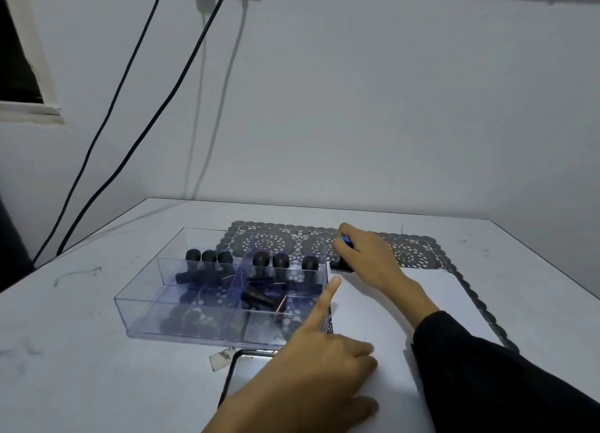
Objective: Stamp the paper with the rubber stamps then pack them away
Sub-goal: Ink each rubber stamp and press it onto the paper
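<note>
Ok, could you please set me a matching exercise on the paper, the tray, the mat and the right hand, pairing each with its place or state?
Things:
1 paper
2 tray
3 mat
4 right hand

Places or states:
a grips a stamp
b holds black stamps in its compartments
c lies under the left hand
d shows past the paper's far and right edges

Pairs: 1-c, 2-b, 3-d, 4-a

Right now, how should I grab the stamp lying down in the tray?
Pinch the fallen stamp by its dark handle, reaching straight down from above. It lies on its side with the handle bare on top, and the clear tray walls block a sideways reach.
</note>
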A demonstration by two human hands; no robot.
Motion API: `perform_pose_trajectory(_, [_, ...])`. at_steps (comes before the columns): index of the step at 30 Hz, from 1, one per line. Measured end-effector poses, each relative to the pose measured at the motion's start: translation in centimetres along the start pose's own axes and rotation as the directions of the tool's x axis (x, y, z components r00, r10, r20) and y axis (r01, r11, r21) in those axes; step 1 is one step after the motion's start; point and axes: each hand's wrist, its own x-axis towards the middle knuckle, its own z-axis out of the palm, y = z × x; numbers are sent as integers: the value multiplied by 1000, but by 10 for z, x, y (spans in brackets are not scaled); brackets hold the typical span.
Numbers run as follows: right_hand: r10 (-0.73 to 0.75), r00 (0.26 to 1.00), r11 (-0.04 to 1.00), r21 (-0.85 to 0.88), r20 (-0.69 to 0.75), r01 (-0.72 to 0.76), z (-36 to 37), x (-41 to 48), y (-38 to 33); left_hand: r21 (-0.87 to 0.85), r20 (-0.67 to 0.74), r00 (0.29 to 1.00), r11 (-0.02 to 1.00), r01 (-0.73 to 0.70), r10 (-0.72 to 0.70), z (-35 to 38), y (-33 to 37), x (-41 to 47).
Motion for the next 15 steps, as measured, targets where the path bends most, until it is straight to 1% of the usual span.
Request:
perform_pose_trajectory(3, [1, 1000, 999, -35, 22, 0, 3, 0, 0, -27, -6, 1000, 1000, 8, -8, -2, 0, -1])
perform_pose_trajectory(6, [19, 998, 991, -136, 64, -10, 9, -4, 1, -53, -16, 1000, 999, 3, -4, -6, -1, -2])
perform_pose_trajectory(7, [16, 998, 991, -137, 57, -8, 11, -6, 1, -65, -19, 1000, 998, 4, -5, -6, -1, -2])
perform_pose_trajectory(11, [-20, 999, 998, -51, 39, 22, 14, -12, 2, -93, -38, 999, 996, 4, -7, -8, 0, -3])
perform_pose_trajectory(13, [-32, 998, 996, -78, 56, 37, 13, -12, 1, -73, -47, 999, 997, 2, -6, -8, 1, -3])
perform_pose_trajectory(14, [-36, 997, 992, -118, 62, 44, 9, -10, -1, -69, -50, 999, 998, 3, -6, -9, 2, -4])
perform_pose_trajectory(15, [4, 999, 993, -119, 50, 2, 2, -7, -4, -68, -53, 999, 998, 6, -9, -9, 2, -4])
